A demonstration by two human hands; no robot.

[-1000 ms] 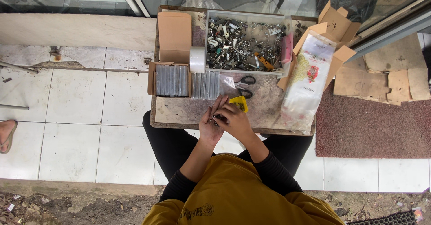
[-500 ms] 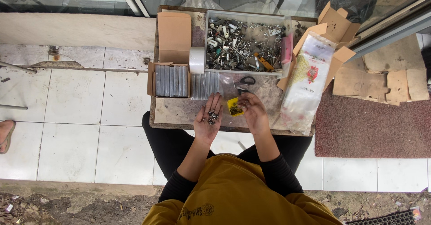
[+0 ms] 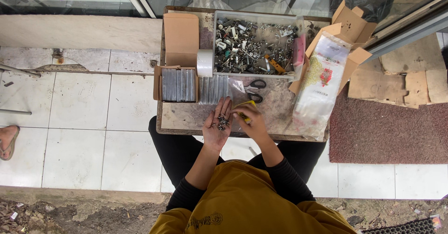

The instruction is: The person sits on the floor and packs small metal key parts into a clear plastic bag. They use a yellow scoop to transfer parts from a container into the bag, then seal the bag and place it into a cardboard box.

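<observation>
Over the near edge of the worn low table (image 3: 186, 117), the left hand (image 3: 217, 126) is lying open, palm up, cradling a small heap of dark screws (image 3: 221, 121). The right hand (image 3: 248, 120) is curling just beside it, fingers pinching at the heap, a small yellow packet (image 3: 246, 104) peeking out underneath it. Black scissors (image 3: 255, 90) are lying just beyond.

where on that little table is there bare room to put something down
Bare patch on the table front-left, below the open box of packets and left of the left hand. Another below the scissors. The parts tray and bag crowd the rest.
</observation>
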